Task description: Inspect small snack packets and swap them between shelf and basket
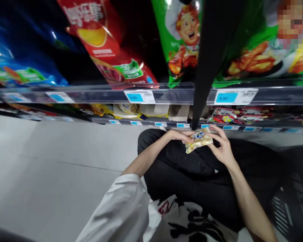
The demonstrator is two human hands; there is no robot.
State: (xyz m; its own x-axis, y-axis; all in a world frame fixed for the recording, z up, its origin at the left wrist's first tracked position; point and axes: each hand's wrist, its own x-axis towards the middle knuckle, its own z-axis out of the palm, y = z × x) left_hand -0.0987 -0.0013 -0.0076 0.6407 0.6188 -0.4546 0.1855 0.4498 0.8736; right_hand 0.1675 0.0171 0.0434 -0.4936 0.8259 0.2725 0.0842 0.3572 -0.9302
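Note:
Between my two hands is a small cream-and-yellow snack packet (200, 138) with a blue mark on its front. My left hand (180, 135) grips its left end, with the fingers partly behind it. At the packet's right side, my right hand (221, 146) pinches the edge between thumb and fingers. Both hands are above my dark-trousered lap, close to the front of the low shelf. On that shelf, just beyond, stand open cartons (154, 110) and red-and-white snack packets (224, 115).
Overhead, a shelf edge (98, 94) with price tags runs across, holding a red chip bag (106, 43), a green bag (183, 40) and blue bags (20, 57). A black upright post (204, 60) divides the shelving. A black crate (290, 205) stands on the right; pale floor (53, 161) lies left.

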